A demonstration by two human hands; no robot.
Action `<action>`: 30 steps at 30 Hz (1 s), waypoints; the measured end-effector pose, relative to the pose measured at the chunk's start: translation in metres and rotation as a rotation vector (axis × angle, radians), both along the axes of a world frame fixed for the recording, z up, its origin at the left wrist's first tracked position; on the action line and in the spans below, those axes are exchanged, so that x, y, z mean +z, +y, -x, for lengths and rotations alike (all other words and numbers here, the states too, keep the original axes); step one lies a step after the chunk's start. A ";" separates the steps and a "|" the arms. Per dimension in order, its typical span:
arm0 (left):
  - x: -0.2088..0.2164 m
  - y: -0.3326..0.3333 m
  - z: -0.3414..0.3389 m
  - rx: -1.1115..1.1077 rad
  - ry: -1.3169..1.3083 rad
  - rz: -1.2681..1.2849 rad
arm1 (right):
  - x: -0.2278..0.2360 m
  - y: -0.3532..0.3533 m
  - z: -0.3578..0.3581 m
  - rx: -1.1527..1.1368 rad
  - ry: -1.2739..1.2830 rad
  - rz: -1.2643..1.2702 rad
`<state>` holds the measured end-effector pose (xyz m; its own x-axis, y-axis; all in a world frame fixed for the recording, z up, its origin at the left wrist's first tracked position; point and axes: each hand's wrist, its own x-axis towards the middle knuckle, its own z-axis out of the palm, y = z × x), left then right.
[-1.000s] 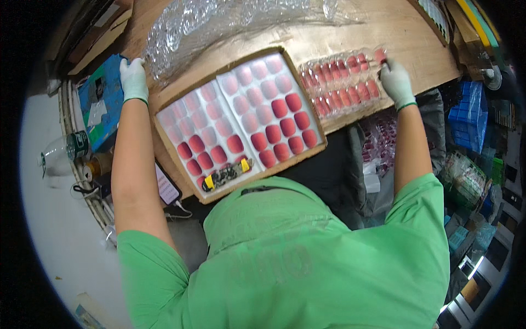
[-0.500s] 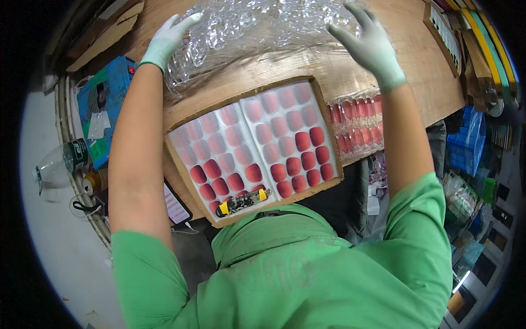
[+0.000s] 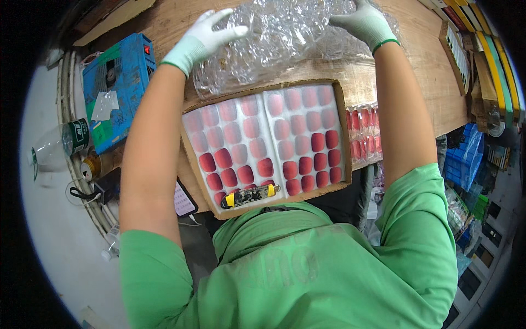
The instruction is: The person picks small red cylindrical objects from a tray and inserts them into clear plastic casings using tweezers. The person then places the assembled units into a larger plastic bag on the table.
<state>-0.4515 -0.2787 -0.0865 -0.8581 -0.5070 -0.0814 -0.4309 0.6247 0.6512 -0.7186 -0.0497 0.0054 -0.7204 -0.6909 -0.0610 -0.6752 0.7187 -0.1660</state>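
Observation:
A heap of crinkled clear plastic packaging (image 3: 279,41) lies across the far part of the wooden table. My left hand (image 3: 205,41), in a white glove, is at the heap's left end with thumb and fingers apart. At its far right side is my gloved right hand (image 3: 364,24), thumb stretched toward the plastic; its fingertips reach the picture's upper edge. Between my forearms sits a shallow cardboard box (image 3: 346,131) with rows of rounded red pieces (image 3: 306,164), many veiled by a translucent white sheet (image 3: 263,131). A yellow-and-black utility knife (image 3: 251,196) rests along the box's near side.
Clear packs of red pieces (image 3: 361,131) lie right of the box. At left are a blue machine (image 3: 118,90), a plastic bottle (image 3: 57,145), a can (image 3: 90,167) and a phone (image 3: 185,200) on a cable. A blue crate (image 3: 464,156) stands at the right.
The plastic heap now looks more bunched together. My left hand has moved right and inward over its edge; my right hand has shifted slightly farther away. The whole view has shifted a little.

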 end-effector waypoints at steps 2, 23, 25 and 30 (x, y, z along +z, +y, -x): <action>0.008 0.025 -0.007 0.063 -0.089 0.029 | 0.014 0.007 -0.006 0.025 -0.060 -0.012; 0.053 0.050 -0.106 0.782 0.459 -0.763 | -0.056 0.188 -0.229 0.025 -0.177 -0.172; 0.079 0.069 -0.118 0.786 0.563 -0.803 | -0.049 0.187 -0.228 0.033 -0.211 -0.106; 0.117 0.192 -0.161 0.552 0.677 -0.659 | -0.060 0.224 -0.217 0.521 -0.169 0.251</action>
